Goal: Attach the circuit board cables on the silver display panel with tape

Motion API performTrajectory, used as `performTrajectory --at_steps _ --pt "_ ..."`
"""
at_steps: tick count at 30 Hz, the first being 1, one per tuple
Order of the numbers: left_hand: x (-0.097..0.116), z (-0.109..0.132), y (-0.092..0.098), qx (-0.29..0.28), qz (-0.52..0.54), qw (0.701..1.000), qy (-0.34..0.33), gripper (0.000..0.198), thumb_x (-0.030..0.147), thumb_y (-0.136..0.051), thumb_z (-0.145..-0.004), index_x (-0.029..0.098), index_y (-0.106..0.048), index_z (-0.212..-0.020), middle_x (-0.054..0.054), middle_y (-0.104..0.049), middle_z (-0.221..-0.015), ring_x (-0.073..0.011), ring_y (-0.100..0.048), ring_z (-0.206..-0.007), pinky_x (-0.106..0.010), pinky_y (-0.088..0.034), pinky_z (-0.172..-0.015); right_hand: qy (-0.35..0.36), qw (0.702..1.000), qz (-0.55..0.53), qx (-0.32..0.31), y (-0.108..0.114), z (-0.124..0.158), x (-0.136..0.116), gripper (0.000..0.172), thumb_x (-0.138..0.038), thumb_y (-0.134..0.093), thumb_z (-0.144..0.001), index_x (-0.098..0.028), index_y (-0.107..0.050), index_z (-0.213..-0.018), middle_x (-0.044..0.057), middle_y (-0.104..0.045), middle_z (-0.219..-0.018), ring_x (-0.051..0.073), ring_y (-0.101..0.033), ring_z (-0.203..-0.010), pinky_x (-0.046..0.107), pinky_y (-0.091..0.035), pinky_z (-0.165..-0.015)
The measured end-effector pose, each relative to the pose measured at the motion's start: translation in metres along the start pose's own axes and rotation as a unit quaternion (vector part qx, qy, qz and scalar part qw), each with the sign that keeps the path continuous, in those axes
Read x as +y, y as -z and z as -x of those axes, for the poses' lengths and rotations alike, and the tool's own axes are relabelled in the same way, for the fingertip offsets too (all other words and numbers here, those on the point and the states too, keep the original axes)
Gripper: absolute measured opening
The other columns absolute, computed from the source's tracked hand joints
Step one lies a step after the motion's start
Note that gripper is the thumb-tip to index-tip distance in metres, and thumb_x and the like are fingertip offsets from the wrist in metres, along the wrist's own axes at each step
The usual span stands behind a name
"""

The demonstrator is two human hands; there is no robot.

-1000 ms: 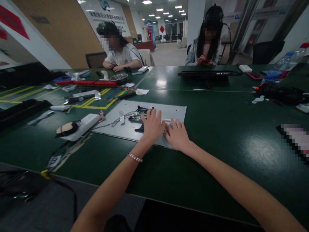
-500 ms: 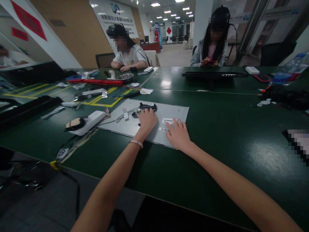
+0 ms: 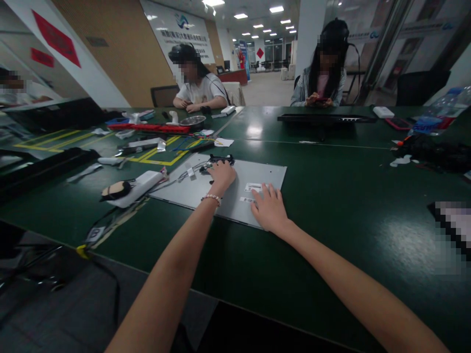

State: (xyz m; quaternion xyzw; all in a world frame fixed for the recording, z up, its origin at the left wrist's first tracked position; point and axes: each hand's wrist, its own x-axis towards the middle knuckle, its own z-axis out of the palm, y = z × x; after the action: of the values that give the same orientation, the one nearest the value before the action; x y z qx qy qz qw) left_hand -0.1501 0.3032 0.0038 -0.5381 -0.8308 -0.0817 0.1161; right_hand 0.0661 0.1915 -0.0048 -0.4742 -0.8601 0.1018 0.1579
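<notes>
A flat grey metal panel (image 3: 241, 171) lies on the green table, with two white labels (image 3: 253, 187) on its right half. Near its far edge sits a black bracket (image 3: 217, 158) with thin grey cables (image 3: 179, 177) running off to the left. My left hand (image 3: 222, 175), a beaded bracelet at its wrist, has its fingers bent over this bracket; their tips are partly hidden. My right hand (image 3: 270, 208) rests on the panel's right part beside the labels, fingers spread and holding nothing.
Left of the panel lies a white block (image 3: 142, 189) with a tan-and-black item (image 3: 117, 190) on it. Beyond are loose wires (image 3: 191, 143), a metal bowl (image 3: 193, 121) and a black monitor-like slab (image 3: 326, 119). Two people sit across the table; a bottle (image 3: 436, 117) stands far right.
The view has tilted slightly, so the scene sits a little lower. My left hand has shifted slightly forward over the bracket. My right hand stays on the panel.
</notes>
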Motion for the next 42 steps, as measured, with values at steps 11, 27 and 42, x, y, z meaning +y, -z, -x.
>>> performTrajectory --at_steps 11,27,42 --pt "-0.009 0.042 0.022 -0.03 -0.013 0.997 -0.072 0.042 0.034 -0.036 -0.092 0.016 -0.057 -0.124 -0.02 -0.057 -0.127 -0.0396 -0.048 -0.118 -0.062 -0.028 -0.098 0.003 1.0 -0.003 0.003 -0.002 0.0 0.001 0.052 -0.04 -0.035 -0.098 -0.02 -0.043 -0.145 0.017 -0.031 -0.156 0.035 -0.022 -0.144 0.052 -0.014 -0.113" --pt "-0.149 0.045 0.048 -0.024 -0.088 0.995 -0.033 0.036 0.031 -0.046 -0.091 0.019 -0.064 -0.12 -0.008 -0.069 -0.109 -0.0258 -0.062 -0.096 -0.034 -0.044 -0.083 0.004 1.0 -0.007 -0.012 0.0 0.001 0.001 0.053 -0.041 -0.033 -0.098 -0.019 -0.041 -0.146 0.018 -0.03 -0.156 0.036 -0.02 -0.144 0.054 -0.014 -0.113" --pt "-0.053 -0.055 0.074 0.098 -0.023 0.994 -0.046 0.04 0.028 -0.034 -0.096 0.011 -0.066 -0.115 -0.013 -0.068 -0.112 -0.0257 -0.059 -0.098 -0.035 -0.042 -0.084 0.002 1.0 -0.008 0.003 0.001 0.0 -0.001 0.052 -0.04 -0.035 -0.098 -0.02 -0.043 -0.145 0.017 -0.031 -0.156 0.034 -0.023 -0.144 0.052 -0.015 -0.113"
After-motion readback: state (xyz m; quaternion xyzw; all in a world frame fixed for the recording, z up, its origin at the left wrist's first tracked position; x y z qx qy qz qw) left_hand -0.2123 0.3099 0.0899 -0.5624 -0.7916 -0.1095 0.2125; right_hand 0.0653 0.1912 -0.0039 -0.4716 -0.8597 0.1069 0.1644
